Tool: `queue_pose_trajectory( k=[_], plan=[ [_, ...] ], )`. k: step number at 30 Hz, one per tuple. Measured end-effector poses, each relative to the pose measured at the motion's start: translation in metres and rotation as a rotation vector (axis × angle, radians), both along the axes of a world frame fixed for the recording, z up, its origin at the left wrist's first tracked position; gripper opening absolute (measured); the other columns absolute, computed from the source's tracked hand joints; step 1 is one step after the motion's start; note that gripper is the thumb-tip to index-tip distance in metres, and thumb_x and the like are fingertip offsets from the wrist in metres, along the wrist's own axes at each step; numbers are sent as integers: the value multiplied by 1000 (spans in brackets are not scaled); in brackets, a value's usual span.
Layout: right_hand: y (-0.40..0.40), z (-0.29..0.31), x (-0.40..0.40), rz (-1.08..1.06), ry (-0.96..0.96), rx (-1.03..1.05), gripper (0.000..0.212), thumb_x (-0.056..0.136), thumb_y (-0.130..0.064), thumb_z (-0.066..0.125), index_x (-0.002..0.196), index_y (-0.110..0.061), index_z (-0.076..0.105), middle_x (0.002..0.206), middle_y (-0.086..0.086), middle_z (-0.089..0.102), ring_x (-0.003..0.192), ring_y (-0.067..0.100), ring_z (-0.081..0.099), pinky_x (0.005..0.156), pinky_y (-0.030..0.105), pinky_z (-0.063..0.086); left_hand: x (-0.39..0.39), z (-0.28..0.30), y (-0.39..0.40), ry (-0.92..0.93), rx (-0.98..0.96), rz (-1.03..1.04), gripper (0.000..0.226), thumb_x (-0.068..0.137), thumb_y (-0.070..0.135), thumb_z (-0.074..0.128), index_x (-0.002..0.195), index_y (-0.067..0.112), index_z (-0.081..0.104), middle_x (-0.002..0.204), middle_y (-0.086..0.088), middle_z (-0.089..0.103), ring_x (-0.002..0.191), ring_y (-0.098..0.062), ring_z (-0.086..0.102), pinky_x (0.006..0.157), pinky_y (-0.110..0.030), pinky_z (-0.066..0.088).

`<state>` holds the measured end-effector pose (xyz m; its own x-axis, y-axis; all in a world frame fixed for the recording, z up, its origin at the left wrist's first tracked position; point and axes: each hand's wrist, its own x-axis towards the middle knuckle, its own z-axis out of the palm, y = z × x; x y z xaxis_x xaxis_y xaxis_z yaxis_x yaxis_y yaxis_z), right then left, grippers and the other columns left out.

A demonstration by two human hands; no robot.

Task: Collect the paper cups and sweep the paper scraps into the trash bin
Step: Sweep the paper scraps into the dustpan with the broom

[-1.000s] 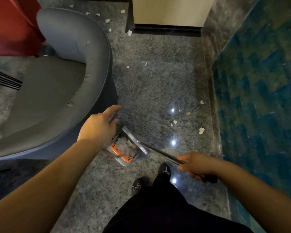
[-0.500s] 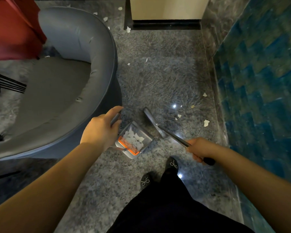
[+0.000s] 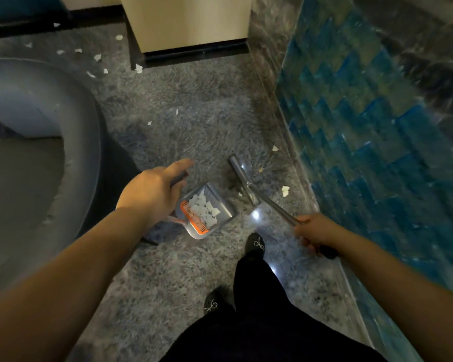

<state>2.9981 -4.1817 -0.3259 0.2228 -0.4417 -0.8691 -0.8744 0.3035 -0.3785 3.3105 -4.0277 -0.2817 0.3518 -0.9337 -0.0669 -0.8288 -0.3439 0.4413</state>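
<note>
Fingers (image 3: pixel 310 246) hide broom (image 3: pixel 242 176) grip; left hand (image 3: pixel 152 194) covers dustpan (image 3: pixel 207 212) handle

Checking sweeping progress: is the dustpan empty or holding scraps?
Holding scraps: white paper pieces lie inside the dustpan.

A lounge or lobby corner indoors, more a public interior than a home kitchen or workshop.

The polished grey granite floor (image 3: pixel 183 142) throws back ceiling lights, a wall (image 3: pixel 372 121) of glossy blue tiles in a zigzag pattern runs along the right above a stone skirting, and a rounded grey upholstered tub chair (image 3: pixel 37 142) stands at the left. A cream-coloured column or cabinet (image 3: pixel 186 19) with a black base sits at the far end.
</note>
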Motion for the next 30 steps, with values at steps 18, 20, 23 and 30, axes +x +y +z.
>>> queue_pose_trajectory(
  k=[18, 20, 23, 30],
  plan=[
    [-235, -58, -12, -22, 13, -230, 25, 94, -11, 53, 115, -13, 65, 61, 9, 52, 42, 17, 45, 39, 18, 38, 12, -1, -212, -15, 139, -75, 52, 94, 24, 56, 138, 48, 41, 113, 8, 70, 93, -25, 66, 71, -34, 53],
    [-250, -65, -8, -18, 8, -239, 30, 94, -10, 52, 121, -16, 62, 61, 8, 53, 39, 15, 47, 36, 16, 38, 11, -1, -221, 3, 122, -76, 52, 93, 22, 57, 138, 45, 44, 111, 6, 71, 92, -26, 67, 71, -37, 55],
    [-265, -75, -1, -11, 6, -249, 34, 94, -9, 52, 128, -13, 57, 64, 8, 53, 44, 18, 47, 32, 13, 36, 8, -2, -233, 29, 136, -67, 52, 93, 22, 56, 138, 45, 44, 111, 7, 71, 94, -25, 68, 74, -41, 56],
    [-279, -94, 18, 47, 53, -278, 37, 96, -13, 50, 132, -4, 53, 106, 20, 65, 84, 30, 62, 72, 31, 48, 12, -7, -242, 31, 136, -49, 48, 94, 29, 54, 137, 47, 44, 108, 3, 72, 86, -27, 68, 70, -43, 56]
  ],
)
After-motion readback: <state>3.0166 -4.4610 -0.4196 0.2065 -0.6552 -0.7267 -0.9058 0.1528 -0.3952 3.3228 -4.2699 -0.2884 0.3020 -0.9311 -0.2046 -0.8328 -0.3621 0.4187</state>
